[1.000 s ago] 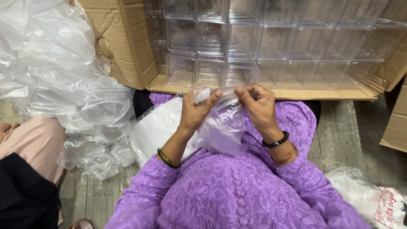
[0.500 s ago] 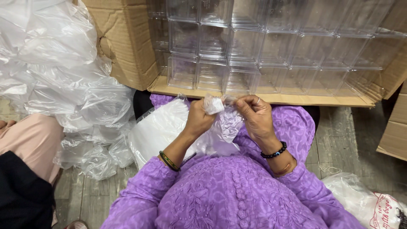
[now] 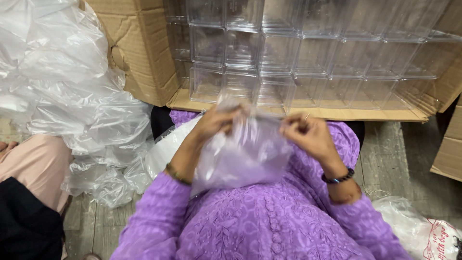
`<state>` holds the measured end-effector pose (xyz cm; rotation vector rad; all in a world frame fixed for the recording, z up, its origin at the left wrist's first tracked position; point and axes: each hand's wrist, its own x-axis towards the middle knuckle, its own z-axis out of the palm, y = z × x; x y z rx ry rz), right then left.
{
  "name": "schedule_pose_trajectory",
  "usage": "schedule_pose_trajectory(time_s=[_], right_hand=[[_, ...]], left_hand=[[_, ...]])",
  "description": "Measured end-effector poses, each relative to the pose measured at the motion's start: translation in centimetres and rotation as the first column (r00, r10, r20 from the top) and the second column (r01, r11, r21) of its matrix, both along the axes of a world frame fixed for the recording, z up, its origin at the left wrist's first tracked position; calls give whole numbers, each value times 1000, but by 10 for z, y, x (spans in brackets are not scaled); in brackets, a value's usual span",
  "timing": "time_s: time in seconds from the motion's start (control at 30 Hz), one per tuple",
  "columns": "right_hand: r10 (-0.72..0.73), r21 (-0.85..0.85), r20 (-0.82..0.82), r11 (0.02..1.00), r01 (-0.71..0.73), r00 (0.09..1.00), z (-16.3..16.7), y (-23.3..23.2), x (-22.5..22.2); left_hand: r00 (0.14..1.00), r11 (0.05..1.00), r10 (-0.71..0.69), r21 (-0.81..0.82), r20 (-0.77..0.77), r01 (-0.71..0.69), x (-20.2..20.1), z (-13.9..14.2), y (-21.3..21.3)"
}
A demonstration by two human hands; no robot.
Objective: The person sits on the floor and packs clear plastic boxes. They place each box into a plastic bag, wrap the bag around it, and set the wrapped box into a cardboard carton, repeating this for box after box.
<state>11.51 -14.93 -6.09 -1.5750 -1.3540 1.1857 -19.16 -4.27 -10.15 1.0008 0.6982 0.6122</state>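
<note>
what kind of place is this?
Likely a small packing or storage workroom. An open cardboard carton lies full of stacked clear plastic boxes, loose plastic bags pile up on a plank floor, and both hands hold a clear bag.

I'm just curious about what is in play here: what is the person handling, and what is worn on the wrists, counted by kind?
Clear thin plastic bag, held between left hand and right hand: 1
Dark beaded bracelet: 1
Thin gold-coloured bangle: 1
Total: 3
</note>
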Motion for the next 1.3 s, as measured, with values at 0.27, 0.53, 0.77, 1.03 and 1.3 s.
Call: schedule_pose_trajectory(time_s=[0.27, 0.53, 0.77, 1.03, 1.3], right_hand=[[-284, 313, -318, 869, 383, 905, -73, 111, 12], [-242, 14, -609, 949, 316, 755, -79, 75, -2], [-47, 114, -616, 982, 148, 787, -19, 50, -42], [81, 86, -697, 996, -29, 712, -32, 61, -56], [140, 138, -137, 983, -121, 981, -39, 67, -94]], left_hand=[[756, 662, 649, 424, 88, -618, 122, -46, 61], [864, 810, 503, 351, -5, -470, 101, -76, 27], [921, 923, 351, -228, 171, -310, 67, -51, 1], [998, 991, -65, -116, -26, 62, 13, -4, -49], [955, 843, 270, 509, -123, -173, -125, 25, -9]])
